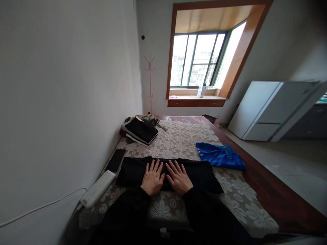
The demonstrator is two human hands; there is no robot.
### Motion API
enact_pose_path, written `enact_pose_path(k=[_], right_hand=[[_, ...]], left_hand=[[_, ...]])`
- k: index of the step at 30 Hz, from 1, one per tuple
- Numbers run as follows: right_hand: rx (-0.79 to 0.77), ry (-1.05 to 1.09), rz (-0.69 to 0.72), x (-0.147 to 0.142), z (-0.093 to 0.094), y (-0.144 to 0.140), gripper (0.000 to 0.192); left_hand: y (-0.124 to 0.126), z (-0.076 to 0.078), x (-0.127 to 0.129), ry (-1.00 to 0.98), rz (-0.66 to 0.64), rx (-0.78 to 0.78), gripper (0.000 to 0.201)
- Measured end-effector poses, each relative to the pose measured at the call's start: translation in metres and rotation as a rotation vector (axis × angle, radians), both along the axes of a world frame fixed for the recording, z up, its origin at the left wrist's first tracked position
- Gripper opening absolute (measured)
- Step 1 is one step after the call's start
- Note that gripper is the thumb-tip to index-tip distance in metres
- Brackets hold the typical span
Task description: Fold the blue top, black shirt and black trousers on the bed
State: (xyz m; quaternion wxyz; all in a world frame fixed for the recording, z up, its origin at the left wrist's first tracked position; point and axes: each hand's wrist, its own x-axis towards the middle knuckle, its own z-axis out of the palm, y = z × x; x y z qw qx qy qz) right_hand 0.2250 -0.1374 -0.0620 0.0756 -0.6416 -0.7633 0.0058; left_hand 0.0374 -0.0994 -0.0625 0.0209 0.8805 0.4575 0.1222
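A black garment [201,174] lies folded into a long strip across the flower-patterned cover [178,139] of a bed. My left hand [152,177] and my right hand [179,177] rest flat on its middle, side by side, fingers spread and pointing away from me. Neither hand grips anything. A blue garment [220,156] lies crumpled to the right, just beyond the black one. A stack of folded dark clothes [140,131] sits at the far left of the bed.
A white power strip [97,189] with its cable and a black phone [115,160] lie at the bed's left edge by the wall. A white fridge [270,110] lies tipped at the right. A pink coat stand [150,81] stands beside the window [199,59].
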Motion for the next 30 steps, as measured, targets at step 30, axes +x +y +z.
enact_pose_path(k=[30], right_hand=[[-0.049, 0.035, -0.022, -0.001, 0.003, 0.017, 0.065]], left_hand=[[0.014, 0.009, 0.008, -0.020, -0.020, -0.034, 0.061]])
